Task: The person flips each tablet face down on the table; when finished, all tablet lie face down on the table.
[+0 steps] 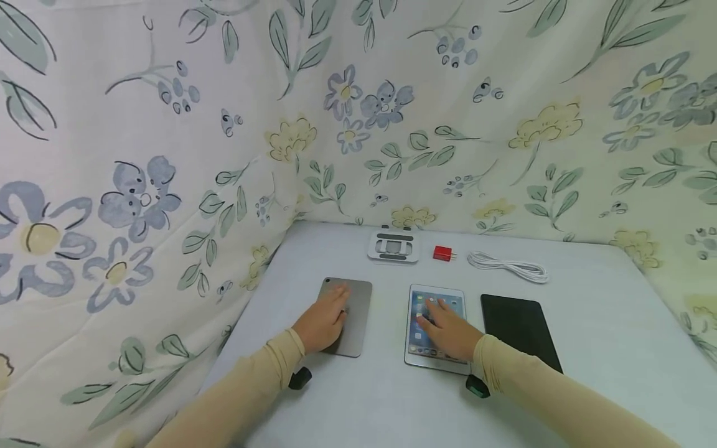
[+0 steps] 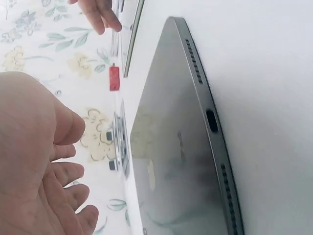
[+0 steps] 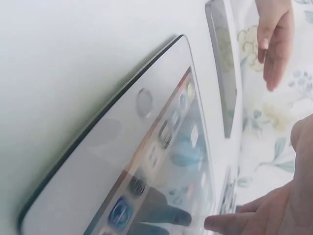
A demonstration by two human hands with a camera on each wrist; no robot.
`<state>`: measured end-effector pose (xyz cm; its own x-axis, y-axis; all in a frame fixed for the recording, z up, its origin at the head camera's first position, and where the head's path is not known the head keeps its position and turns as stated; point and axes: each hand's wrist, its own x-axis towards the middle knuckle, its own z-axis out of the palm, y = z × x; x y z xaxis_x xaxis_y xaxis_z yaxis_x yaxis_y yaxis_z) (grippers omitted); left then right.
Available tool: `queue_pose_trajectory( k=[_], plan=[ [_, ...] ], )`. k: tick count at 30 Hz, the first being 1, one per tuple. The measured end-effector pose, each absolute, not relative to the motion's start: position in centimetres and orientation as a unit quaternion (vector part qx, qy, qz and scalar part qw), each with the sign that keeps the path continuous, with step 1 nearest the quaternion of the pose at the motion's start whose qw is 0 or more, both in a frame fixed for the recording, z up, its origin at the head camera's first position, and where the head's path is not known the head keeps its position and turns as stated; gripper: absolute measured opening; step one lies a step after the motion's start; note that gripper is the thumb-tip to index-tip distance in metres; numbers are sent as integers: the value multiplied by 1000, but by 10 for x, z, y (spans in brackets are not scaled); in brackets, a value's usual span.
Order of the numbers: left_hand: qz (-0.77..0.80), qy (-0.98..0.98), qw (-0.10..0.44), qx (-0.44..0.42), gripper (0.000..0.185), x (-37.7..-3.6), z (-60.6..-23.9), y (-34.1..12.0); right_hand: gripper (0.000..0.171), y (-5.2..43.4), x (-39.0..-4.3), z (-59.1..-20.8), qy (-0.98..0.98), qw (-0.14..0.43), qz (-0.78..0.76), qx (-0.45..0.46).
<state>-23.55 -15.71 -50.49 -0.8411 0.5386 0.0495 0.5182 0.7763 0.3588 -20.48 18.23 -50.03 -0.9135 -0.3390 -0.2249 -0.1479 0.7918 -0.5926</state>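
A grey tablet [image 1: 357, 311] lies back side up on the white table, its port edge and speaker holes facing the left wrist camera. Over it hovers my left hand [image 1: 323, 320], fingers loosely extended, apart from the surface in the left wrist view. To its right is a white-framed tablet [image 1: 417, 359] with a lit screen of app icons. My right hand [image 1: 450, 330] is above that screen with fingers spread; in the right wrist view a fingertip hangs close to the glass, and I cannot tell whether it touches. Neither hand holds anything.
Right of the lit tablet lies a black tablet or cover [image 1: 518, 326], partly hidden by the right sleeve. Toward the back are a white folding stand [image 1: 394, 245], a red charger plug [image 1: 442, 253] and a coiled white cable [image 1: 508, 266]. Floral cloth [image 1: 448, 124] hangs behind and at left.
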Motion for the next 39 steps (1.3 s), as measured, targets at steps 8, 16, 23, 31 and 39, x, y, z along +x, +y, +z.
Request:
queue_pose_trajectory(
  k=[8, 16, 23, 31, 39],
  plan=[
    [184, 930, 40, 315, 55, -236, -501, -131, 75, 211, -197, -501, 935, 145, -302, -116],
    [142, 923, 45, 355, 54, -235, -502, -106, 73, 227, -199, -513, 937, 132, -301, -114],
    [97, 915, 69, 385, 57, -235, -506, -85, 74, 231, -197, -513, 943, 127, -289, -106],
    [62, 908, 105, 401, 59, -229, -499, -67, 76, 232, -194, -511, 941, 137, -295, -89],
    [39, 901, 142, 408, 61, -223, -505, -56, 81, 235, -188, -516, 940, 151, -296, -72]
  ],
)
